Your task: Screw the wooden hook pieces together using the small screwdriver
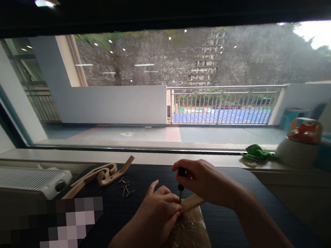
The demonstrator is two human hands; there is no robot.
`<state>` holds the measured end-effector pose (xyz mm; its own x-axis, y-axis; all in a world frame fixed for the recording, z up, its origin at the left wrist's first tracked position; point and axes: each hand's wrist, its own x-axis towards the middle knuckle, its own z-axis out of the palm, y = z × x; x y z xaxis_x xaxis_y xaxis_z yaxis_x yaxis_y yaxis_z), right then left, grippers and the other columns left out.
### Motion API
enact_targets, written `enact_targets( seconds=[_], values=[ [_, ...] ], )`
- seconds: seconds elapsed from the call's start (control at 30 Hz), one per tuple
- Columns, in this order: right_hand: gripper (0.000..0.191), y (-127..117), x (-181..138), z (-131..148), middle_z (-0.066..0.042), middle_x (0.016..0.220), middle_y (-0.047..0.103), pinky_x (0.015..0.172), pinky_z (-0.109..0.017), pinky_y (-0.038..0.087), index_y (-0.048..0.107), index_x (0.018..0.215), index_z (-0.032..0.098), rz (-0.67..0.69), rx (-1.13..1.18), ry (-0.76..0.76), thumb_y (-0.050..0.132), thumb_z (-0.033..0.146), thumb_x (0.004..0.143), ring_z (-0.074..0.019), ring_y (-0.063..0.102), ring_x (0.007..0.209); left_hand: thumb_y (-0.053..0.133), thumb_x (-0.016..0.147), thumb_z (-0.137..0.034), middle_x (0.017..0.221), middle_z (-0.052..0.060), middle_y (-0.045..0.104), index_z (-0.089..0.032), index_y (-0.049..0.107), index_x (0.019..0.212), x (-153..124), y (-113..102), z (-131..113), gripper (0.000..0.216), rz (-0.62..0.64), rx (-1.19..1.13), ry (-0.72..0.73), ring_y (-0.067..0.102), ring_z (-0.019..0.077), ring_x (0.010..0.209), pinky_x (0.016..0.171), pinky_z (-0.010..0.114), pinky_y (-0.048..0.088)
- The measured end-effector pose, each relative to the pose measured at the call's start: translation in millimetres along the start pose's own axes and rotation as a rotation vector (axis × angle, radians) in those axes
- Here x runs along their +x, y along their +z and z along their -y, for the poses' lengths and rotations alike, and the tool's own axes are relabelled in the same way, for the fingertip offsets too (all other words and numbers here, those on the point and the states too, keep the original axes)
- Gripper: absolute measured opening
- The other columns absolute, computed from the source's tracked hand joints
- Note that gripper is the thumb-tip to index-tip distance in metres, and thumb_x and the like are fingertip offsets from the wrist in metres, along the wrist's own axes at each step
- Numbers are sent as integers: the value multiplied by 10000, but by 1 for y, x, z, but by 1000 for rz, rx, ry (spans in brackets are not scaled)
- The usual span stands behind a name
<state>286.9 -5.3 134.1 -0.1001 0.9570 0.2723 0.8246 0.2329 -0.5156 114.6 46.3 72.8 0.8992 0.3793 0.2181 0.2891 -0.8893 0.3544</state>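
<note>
My right hand (199, 176) is wrapped round the black handle of a screwdriver (181, 187), which stands nearly upright with its shaft pointing down. Close to the tip, the thumb and fingers of my left hand (163, 211) are pinched together; what they grip there is hidden. A pale wooden strip (193, 202) lies across the far end of a rough wooden board (191, 231), under the screwdriver. Several loose screws (126, 188) lie on the dark table to the left. Behind them are curved wooden pieces with holes (109, 174).
The dark table (229, 225) stands against a window sill (156, 157). A white heater (30, 178) is at the left. On the sill at the right are a green cloth (256, 153) and a white container with an orange top (296, 149). A pixelated patch covers the lower left.
</note>
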Motion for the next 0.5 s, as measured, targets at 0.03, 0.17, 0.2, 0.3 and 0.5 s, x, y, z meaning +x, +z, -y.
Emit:
enact_targets(
  seconds=[0.03,0.17,0.2,0.3,0.5],
  values=[
    [215,-1,0,0,18,701,627,541,-205,354,636,999,247,3,1,0,525,277,818,-92,516,590,441,869,-165,871,-20,675,-258,671,851,0,0,0,249,-1,-1,1,519,173,894,1069,539,124],
    [132,0,2,-4,30,645,601,513,-211,327,635,865,217,-35,-44,29,562,306,801,-85,483,555,449,860,-160,874,-12,673,-263,681,864,0,1,1,253,-3,1,-2,517,177,896,1075,536,119],
    [134,0,3,-6,29,640,598,507,-214,319,629,838,211,-48,-58,42,567,323,800,-86,476,552,449,859,-159,878,-12,672,-266,683,872,0,0,0,257,0,6,-6,517,179,900,1075,537,118],
    [172,2,4,-8,22,627,589,493,-221,303,615,795,198,-64,-87,64,558,360,807,-90,464,543,444,861,-161,883,-13,673,-273,682,876,0,-1,-1,263,6,14,-13,522,182,904,1071,540,122],
    [212,-1,1,-3,18,695,619,552,-216,355,630,996,237,-40,-12,17,535,316,824,-98,518,595,509,823,-173,884,-21,680,-255,674,811,1,2,7,184,-98,-56,-42,555,164,911,1081,470,146]
  ],
)
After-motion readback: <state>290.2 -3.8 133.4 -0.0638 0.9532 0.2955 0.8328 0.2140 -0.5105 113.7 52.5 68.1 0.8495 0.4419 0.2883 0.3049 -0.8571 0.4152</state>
